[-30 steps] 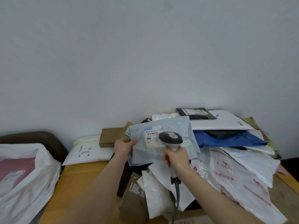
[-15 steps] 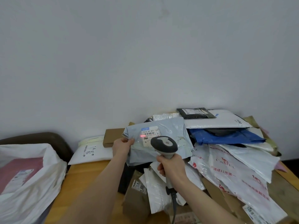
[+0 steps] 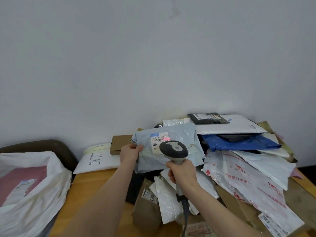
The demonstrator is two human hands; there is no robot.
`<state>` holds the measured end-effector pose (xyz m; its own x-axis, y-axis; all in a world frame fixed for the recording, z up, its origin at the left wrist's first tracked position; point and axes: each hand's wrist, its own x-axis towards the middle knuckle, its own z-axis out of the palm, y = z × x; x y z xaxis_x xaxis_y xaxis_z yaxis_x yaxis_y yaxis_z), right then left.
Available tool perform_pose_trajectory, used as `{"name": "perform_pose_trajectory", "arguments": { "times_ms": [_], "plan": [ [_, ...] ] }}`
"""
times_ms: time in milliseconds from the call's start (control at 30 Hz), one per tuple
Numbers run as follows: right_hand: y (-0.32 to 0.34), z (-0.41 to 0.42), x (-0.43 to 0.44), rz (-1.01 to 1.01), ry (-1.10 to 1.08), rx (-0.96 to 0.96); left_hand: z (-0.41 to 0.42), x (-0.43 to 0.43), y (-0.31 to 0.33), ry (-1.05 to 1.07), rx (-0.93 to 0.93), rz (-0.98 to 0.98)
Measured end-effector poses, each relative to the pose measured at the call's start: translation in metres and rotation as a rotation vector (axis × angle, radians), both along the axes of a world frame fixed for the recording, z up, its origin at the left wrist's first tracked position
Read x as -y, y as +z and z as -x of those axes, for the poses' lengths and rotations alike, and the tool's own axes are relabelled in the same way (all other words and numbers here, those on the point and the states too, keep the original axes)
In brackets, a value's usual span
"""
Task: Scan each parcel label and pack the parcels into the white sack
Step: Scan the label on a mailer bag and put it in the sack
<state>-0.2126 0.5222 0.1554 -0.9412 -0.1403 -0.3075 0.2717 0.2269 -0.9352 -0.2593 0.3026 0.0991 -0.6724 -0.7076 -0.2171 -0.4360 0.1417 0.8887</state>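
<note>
Left hand (image 3: pixel 130 152): bare in my feed, its back and thumb showing.
Right hand (image 3: pixel 182 171): bare as well; I see the knuckles and the back of the hand.
Left forearm (image 3: pixel 102 199): bare skin from the wrist down to the bottom edge of my view.
Right forearm (image 3: pixel 222 212): bare in the same way, from wrist to frame edge.
Nails: too small in my feed to judge.
Clothing: whatever is worn higher up lies outside my view, so I cannot tell.

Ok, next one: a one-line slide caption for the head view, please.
Left hand holds up a pale blue mailer while right hand aims the barcode scanner at its label.
</note>
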Motion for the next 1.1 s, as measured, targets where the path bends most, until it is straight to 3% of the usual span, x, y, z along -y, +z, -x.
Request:
{"name": "perform_pose_trajectory", "arguments": {
  "times_ms": [600, 1100],
  "plan": [
    [0.002, 0.01, 0.051, 0.16, -0.123, 0.046, -0.015, 0.056, 0.017, 0.039, -0.06, -0.034],
    [0.002, -0.073, 0.238, 0.221, 0.319, 0.115, -0.229, 0.225, 0.076, 0.507, -0.037, 0.317]
  ]
}}
